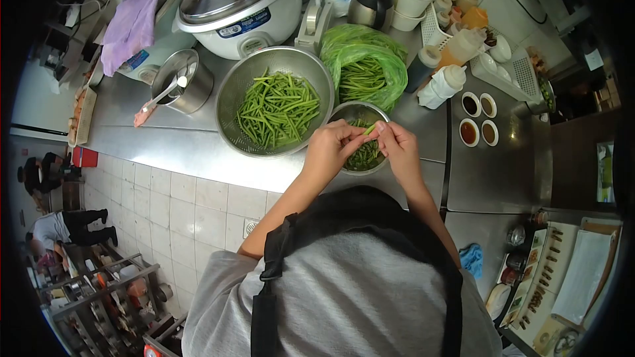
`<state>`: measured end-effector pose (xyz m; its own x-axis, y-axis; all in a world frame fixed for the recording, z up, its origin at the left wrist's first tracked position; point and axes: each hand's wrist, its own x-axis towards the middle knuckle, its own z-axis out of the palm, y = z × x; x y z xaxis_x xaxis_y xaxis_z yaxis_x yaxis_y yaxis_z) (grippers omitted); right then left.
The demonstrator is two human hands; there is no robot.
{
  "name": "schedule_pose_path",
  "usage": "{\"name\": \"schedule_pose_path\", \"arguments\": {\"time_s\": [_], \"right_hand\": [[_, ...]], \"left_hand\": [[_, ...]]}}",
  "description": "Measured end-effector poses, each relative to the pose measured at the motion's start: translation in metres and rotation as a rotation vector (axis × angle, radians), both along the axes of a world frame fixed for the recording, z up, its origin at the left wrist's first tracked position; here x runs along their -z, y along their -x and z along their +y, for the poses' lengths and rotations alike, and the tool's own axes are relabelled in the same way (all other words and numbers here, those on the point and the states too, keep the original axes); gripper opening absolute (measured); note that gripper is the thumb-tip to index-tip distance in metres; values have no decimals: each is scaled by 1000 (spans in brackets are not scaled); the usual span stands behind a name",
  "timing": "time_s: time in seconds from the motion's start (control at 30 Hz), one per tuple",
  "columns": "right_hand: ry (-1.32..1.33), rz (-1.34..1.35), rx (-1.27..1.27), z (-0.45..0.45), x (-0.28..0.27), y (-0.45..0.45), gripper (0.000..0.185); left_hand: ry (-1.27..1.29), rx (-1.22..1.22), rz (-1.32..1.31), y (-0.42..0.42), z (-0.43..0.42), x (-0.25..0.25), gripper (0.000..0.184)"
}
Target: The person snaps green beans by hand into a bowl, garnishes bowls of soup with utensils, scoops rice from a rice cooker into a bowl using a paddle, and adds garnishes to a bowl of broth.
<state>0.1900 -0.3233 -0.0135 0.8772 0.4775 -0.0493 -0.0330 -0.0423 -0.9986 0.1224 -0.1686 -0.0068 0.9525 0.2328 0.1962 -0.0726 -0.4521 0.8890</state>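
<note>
Over a small metal bowl (370, 170) my two hands meet, fingertips close together. My left hand (333, 147) pinches a green bean (370, 130), and the fingers of my right hand (397, 147) close on its other end. Short green bits lie inside the small bowl, partly hidden by my hands. To the left stands a big perforated metal colander (228, 116) holding many cut green beans (276, 109). Behind the small bowl, a green plastic bag (337, 38) gapes, full of long whole green beans (362, 80).
A large rice cooker (238, 16) and a metal pot (198, 86) with a ladle stand at the back left. Sauce bottles (444, 82) and small sauce dishes (469, 133) are to the right. Another person (56, 228) bends over at the far left.
</note>
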Motion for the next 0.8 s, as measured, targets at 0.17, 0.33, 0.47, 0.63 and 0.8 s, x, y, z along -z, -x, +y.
{"name": "schedule_pose_path", "arguments": {"time_s": [0.17, 0.33, 0.47, 0.63, 0.8], "right_hand": [[-404, 284, 296, -10, 11, -22, 26], [-100, 285, 13, -33, 2, -40, 22], [41, 325, -302, -5, -1, -11, 26], [-172, 419, -366, 13, 11, 11, 28], [-665, 865, -39, 19, 21, -1, 25]], "left_hand": [[21, 49, 80, 3, 4, -1, 16], [647, 52, 197, 2, 14, 11, 18], [740, -12, 121, -15, 16, 11, 20], [827, -42, 93, -16, 15, 15, 14], [906, 23, -180, -7, 0, 22, 7]]}}
